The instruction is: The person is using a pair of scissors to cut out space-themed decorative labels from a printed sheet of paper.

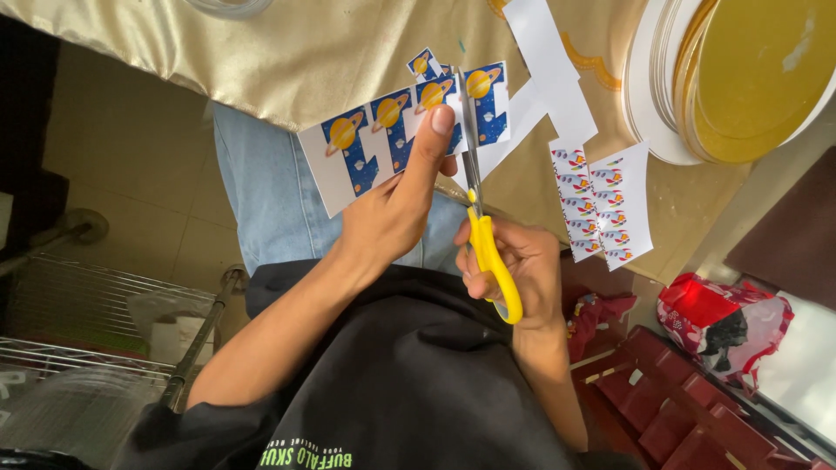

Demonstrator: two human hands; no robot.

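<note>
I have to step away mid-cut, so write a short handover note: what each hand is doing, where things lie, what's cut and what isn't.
Left hand: holds the planet sticker strip up, thumb on its face.
Right hand: grip on the yellow-handled scissors, blades up into the strip.
Done: the cut runs between the last two planet pictures; one small cut-out lies on the gold tablecloth.
Left: the other planets are uncut, and so is the rocket sticker sheet beside the gold cake boards.

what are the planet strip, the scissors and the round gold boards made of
Planet strip: printed paper or thin card, flexing in the left hand.
Scissors, in the right hand: shiny metal blades, glossy yellow handles, likely plastic.
Gold boards: probably foil-faced cardboard, with white edges and a dull metallic sheen.
</note>
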